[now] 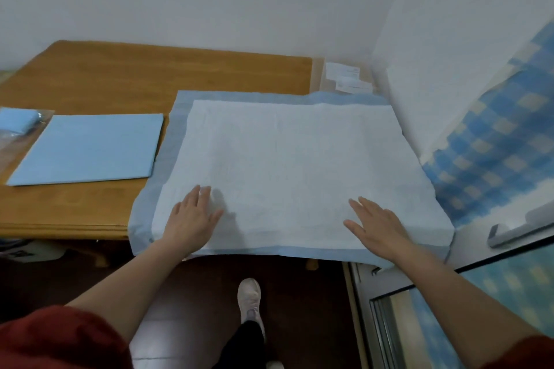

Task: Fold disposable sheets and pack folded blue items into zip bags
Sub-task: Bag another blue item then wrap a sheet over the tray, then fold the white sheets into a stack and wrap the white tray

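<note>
1. Head view is showing the disposable sheet point(287, 171) lying spread out on the right part of the wooden tabletop point(120, 75). Its white padded face is pointing up, and a blue border is running round it.
2. The sheet's near border is hanging over the front edge of the tabletop. Its right part is reaching past the tabletop's end, and what is supporting it there is hidden.
3. The left hand point(192, 216) is lying flat on the sheet near the near-left corner, palm down and fingers straight. The right hand point(377, 225) is doing the same near the near-right corner, with fingers slightly apart. Neither is pinching anything.
4. The sheet is looking light, thin and limp, with faint creases, so it is likely to sag and drift when lifted. The blue backing may be slippery.
5. The best places to take hold are probably the two near corners on the blue border, pinched together and carried over evenly.
6. A folded blue sheet point(90, 147) is lying to the left, well apart from the hands. A zip bag point(18, 126) holding something blue is sitting at the far left edge.
</note>
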